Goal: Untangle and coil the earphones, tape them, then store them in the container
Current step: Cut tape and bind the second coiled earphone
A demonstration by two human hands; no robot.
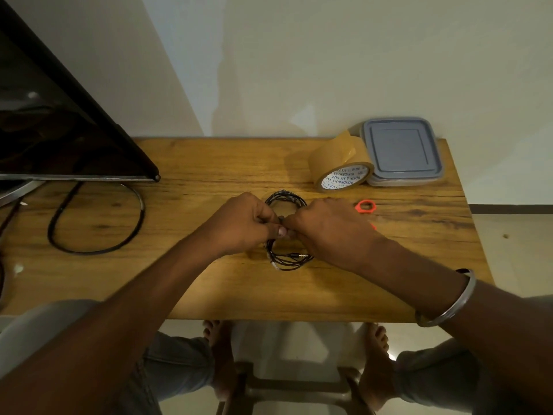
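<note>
Looking down from the head camera, a wooden table [209,283] fills the middle of the view, and everything below is placed relative to it.

Near the table's centre lies a black earphone coil [288,256], wound into a loop, with its metal plug [300,255] showing at the near side of the loop. Both hands meet over the coil's middle. The left hand [244,224] is closed, thumb and fingers pinching the coil where the strands bunch together. The right hand [329,227] is closed too, its fingertips pressed against the same spot, touching the left thumb. Whether tape sits between the fingers cannot be told.

Toward the table's far right stands a roll of brown tape [341,164] on its edge, a loose flap lifted at the top. Just behind it, touching, is a grey container [402,149] with its lid on. A small red ring [364,206] lies near the right hand.

At the table's left end, a dark screen [54,121] leans, with a black cable [98,223] looped in front. A metal bangle [449,301] circles the right wrist.
</note>
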